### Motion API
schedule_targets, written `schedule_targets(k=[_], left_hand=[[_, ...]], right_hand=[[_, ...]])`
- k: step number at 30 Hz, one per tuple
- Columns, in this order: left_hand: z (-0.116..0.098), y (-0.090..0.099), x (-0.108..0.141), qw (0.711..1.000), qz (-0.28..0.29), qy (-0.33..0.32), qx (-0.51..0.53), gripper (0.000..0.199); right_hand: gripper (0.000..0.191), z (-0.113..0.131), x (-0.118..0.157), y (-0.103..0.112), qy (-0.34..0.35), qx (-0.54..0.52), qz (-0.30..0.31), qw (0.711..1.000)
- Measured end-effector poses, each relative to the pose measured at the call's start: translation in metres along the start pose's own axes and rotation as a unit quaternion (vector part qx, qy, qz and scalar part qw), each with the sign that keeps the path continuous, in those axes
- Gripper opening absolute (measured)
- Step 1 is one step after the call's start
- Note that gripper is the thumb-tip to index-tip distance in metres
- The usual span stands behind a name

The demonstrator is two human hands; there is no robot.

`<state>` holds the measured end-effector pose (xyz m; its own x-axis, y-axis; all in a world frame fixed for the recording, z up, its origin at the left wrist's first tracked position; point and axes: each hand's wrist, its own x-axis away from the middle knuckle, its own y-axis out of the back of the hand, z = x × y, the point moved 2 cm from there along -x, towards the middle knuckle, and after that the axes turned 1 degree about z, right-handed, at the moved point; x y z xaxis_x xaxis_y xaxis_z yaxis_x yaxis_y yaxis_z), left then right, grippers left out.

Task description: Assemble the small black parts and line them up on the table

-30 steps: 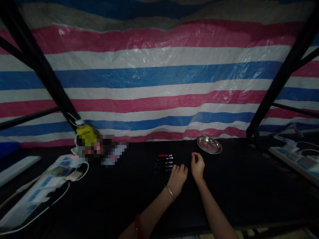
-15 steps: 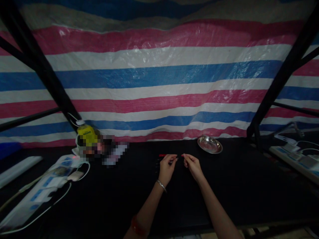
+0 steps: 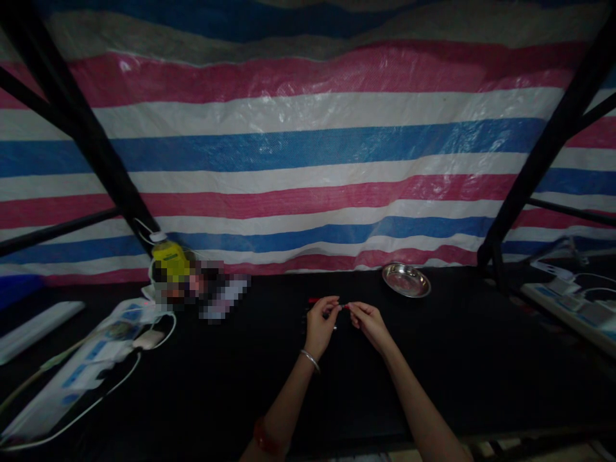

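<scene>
My right hand (image 3: 366, 319) pinches a small red piece (image 3: 346, 307) between thumb and fingers. Its tip meets the fingertips of my left hand (image 3: 323, 321), which are pinched on a small item too tiny to name. Just behind my left hand a red object (image 3: 313, 299) lies on the black tabletop (image 3: 269, 359). Several small dark items lie beside my left hand, hard to make out. A shiny metal dish (image 3: 407, 280) stands behind and to the right of my hands.
On the left are a power strip (image 3: 86, 359) with cables, a yellow bottle (image 3: 171, 260) and blurred-out items. Another strip with plugs (image 3: 577, 305) is at the far right. Black frame posts and a striped sheet (image 3: 308, 147) stand behind the table.
My right hand has moved slightly left, bringing the red piece to my left fingertips. The gap between the hands has closed.
</scene>
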<state>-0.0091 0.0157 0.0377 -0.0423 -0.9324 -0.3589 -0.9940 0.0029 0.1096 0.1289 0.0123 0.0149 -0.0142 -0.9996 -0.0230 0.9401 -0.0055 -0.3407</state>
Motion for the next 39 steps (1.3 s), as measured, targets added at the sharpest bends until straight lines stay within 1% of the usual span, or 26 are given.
schedule_targets(k=[5,10,14,16,21,25,27,29,30,32,33,35,37,39], left_hand=[[-0.002,-0.001,0.0,1.0,0.01,0.009,0.003,0.019],[-0.004,-0.002,0.003,1.0,0.022,0.013,0.001,0.02],[-0.004,-0.003,0.003,0.999,0.033,0.016,0.009,0.02],[-0.004,-0.002,0.002,0.999,0.023,0.022,0.006,0.019],[-0.001,0.003,0.0,0.999,-0.009,0.035,0.004,0.017],[0.003,0.004,-0.002,0.999,-0.003,0.041,0.008,0.016],[0.004,0.005,-0.003,0.999,0.006,0.029,-0.016,0.017],[0.002,0.008,-0.004,0.998,0.004,0.005,-0.058,0.02],[0.001,0.011,-0.005,0.996,-0.006,-0.007,-0.089,0.022],[0.0,0.019,-0.006,0.985,-0.043,-0.018,-0.169,0.026],[0.001,0.024,-0.007,0.975,-0.062,-0.009,-0.214,0.027],[0.004,0.033,-0.008,0.951,-0.084,0.048,-0.293,0.03],[0.01,0.039,-0.01,0.933,-0.079,0.117,-0.331,0.032],[0.016,0.043,-0.012,0.926,-0.067,0.156,-0.336,0.033]], right_hand=[[0.035,0.0,0.0,0.0,0.0,-0.016,-0.025,1.0],[0.035,0.0,0.001,-0.002,-0.011,-0.012,-0.02,1.0],[0.039,-0.003,0.0,-0.004,-0.002,-0.008,-0.031,0.999],[0.039,-0.005,0.0,-0.006,0.001,0.011,-0.017,1.0],[0.041,-0.005,0.003,-0.011,0.009,0.058,0.044,0.997],[0.041,-0.008,0.003,-0.017,0.034,0.095,0.06,0.993],[0.038,-0.011,-0.001,-0.018,0.061,0.107,0.05,0.991],[0.034,-0.013,-0.006,-0.016,0.097,0.113,0.022,0.989],[0.032,-0.014,-0.009,-0.013,0.114,0.12,0.001,0.986],[0.03,-0.014,-0.015,-0.006,0.139,0.157,-0.048,0.977],[0.028,-0.014,-0.018,-0.002,0.147,0.189,-0.067,0.969],[0.023,-0.013,-0.024,0.003,0.159,0.26,-0.079,0.949],[0.02,-0.012,-0.029,0.005,0.171,0.32,-0.069,0.929],[0.018,-0.011,-0.033,0.006,0.188,0.359,-0.06,0.912]])
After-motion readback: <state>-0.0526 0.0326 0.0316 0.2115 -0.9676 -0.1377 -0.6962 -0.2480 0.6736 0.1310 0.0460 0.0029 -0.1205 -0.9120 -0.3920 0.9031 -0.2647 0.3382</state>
